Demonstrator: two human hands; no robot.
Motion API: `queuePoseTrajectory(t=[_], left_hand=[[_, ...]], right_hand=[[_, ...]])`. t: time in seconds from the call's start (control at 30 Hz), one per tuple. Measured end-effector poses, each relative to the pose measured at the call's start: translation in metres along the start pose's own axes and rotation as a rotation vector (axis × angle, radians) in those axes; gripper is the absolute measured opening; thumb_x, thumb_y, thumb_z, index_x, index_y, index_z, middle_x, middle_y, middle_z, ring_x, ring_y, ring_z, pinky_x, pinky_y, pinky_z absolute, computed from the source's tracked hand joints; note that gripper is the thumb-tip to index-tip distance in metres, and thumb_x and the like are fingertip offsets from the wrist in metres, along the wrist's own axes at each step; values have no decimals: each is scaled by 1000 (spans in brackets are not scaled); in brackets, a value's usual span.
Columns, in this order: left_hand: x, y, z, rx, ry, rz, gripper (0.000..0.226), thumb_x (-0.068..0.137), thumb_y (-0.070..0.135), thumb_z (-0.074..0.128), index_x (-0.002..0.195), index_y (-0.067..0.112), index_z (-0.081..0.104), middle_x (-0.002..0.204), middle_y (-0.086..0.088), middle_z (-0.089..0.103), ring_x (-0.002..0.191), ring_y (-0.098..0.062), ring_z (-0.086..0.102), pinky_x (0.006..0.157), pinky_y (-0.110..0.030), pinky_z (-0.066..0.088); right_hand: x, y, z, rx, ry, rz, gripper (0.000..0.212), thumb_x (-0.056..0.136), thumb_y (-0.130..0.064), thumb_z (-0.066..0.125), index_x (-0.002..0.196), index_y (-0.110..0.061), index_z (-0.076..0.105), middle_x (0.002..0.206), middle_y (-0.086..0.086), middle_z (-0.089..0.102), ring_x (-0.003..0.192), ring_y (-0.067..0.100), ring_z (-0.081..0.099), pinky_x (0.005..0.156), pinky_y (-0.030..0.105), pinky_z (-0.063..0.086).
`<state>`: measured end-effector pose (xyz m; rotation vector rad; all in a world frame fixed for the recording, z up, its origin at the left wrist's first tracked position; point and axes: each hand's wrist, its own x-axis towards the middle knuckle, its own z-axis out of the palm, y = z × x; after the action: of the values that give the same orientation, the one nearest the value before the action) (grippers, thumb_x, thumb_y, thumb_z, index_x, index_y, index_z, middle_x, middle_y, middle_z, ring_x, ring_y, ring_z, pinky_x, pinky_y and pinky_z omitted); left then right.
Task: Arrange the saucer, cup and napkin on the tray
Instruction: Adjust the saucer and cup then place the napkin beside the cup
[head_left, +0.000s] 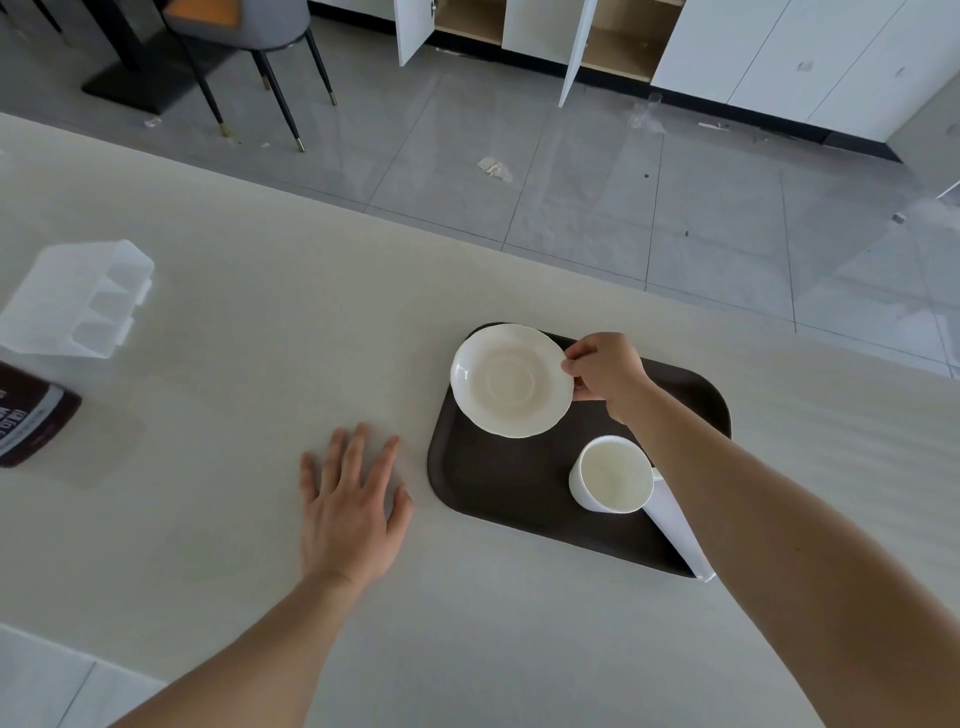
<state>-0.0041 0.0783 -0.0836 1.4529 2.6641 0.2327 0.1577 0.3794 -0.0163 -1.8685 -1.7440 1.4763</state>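
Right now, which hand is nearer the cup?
Right. The right hand pinches the saucer rim just beyond the cup, its forearm passing right beside it. The left hand lies flat on the table, off the tray, well to the cup's left.

there was one tray (498, 483) on one table (260, 291). on the tray were one saucer (511, 379), one cup (613, 475) and one napkin (678, 530). two hands were in view: one left hand (348, 512) and one right hand (605, 371). on the table's left side were one clear plastic box (78, 301) and one brown packet (31, 415). across the floor stood one chair (249, 31), with four legs showing, and two open cabinet doors (415, 31).
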Motion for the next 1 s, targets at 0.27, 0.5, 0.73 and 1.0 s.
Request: queuePoseTrajectory(t=[0.27,0.5,0.73,1.0], left_hand=[[0,0,-1,3,-5,-2,58,89,43,37,144,26,47,155,-14,42,147,-36,32,119,-62,20],[1,0,0,-5,-3,-3,58,89,43,37,144,26,47,155,-13,41,147,-35,31,119,-61,19],[0,1,-2,-14,-9,-6,59,90,43,35,144,26,47,155,-13,41,148,-35,30,120,-61,18],[0,1,-1,-7,-16,-6,58,90,44,35,144,27,46,155,-12,40,148,-34,29,120,-61,17]], right_hand=[[-1,1,1,63,14,16,16,89,3,65,82,-11,66,80,9,71,64,23,73,63,38,64],[-1,1,0,117,12,33,15,89,4,63,83,-10,65,90,14,72,73,27,73,71,43,64],[-2,1,-3,140,-18,43,6,88,2,67,90,-4,67,100,21,72,83,34,74,70,44,64],[-45,34,-60,-58,23,-163,25,92,2,51,84,-13,69,78,9,72,71,23,69,67,32,63]])
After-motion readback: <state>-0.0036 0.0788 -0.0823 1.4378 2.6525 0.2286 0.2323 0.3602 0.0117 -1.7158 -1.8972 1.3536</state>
